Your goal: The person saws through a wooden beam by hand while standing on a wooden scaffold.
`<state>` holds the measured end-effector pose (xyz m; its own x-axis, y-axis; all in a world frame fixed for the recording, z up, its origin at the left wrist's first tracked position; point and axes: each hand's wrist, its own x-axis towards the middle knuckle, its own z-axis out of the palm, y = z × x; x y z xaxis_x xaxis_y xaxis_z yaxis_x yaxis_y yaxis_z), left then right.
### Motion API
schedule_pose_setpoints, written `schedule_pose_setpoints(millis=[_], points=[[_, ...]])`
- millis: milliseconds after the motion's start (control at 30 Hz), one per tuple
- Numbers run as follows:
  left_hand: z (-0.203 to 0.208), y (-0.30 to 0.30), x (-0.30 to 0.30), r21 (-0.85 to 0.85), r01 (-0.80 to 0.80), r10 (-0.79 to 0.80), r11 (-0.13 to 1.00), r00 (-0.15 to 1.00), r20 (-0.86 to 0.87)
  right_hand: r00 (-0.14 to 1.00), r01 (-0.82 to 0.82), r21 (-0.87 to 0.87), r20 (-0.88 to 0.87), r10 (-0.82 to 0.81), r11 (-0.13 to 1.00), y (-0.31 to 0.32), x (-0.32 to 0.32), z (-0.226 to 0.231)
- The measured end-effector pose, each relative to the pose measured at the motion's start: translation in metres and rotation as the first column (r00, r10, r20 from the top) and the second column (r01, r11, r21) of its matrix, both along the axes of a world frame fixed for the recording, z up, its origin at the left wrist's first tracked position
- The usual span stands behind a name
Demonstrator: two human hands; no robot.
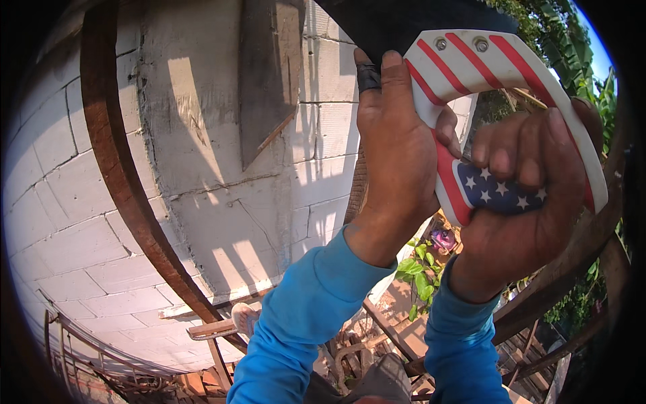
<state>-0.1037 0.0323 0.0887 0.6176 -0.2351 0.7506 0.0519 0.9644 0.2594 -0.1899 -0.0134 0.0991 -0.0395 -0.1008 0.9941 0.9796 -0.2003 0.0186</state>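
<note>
A handsaw (542, 81) fills the upper right, close to the view. Its white closed-loop handle has red stripes, a blue grip patch with white stars, and two bolts near the dark blade (417, 15). The blade runs up and left out of view. My right hand (525, 202) is closed around the starred grip, its fingers through the loop. My left hand (397, 148) clasps the front of the handle beside the blade, with a fingertip showing inside the loop. Black tape wraps one of its fingers. Both arms wear blue sleeves.
A pale block wall (101, 236) stands on the left, with a dark board (269, 81) against it. A long brown beam (124, 161) slants before the wall. More timbers (572, 269) cross at right. Far below are scattered wood, bricks and a green plant (418, 275).
</note>
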Motion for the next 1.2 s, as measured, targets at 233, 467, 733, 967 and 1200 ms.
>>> schedule_pose_setpoints(millis=[233, 467, 733, 967, 1200], points=[[0.032, 0.005, 0.044, -0.108, -0.013, 0.01, 0.994, 1.0, -0.024, 0.644, 0.675, 0.057, 0.44, -0.626, 0.736, 0.002, 0.053, 0.033], [0.015, -0.004, 0.006, -0.069, 0.019, -0.023, 0.997, 0.998, -0.05, 0.565, 0.75, 0.025, 0.495, -0.66, 0.661, -0.014, 0.027, 0.03], [-0.003, 0.006, -0.016, 0.045, 0.021, -0.019, 0.999, 0.998, -0.06, 0.999, 0.013, 0.0, 0.037, -0.013, 1.0, 0.01, 0.0, -0.004], [0.029, 0.008, 0.031, -0.011, -0.051, 0.05, 0.999, 0.996, -0.077, 0.926, 0.31, -0.118, 0.261, -0.271, 0.943, 0.011, 0.038, 0.021], [0.024, 0.006, 0.012, -0.027, 0.032, -0.034, 0.999, 0.997, -0.067, 0.998, 0.052, -0.063, 0.042, -0.049, 0.997, 0.009, 0.022, 0.02]])
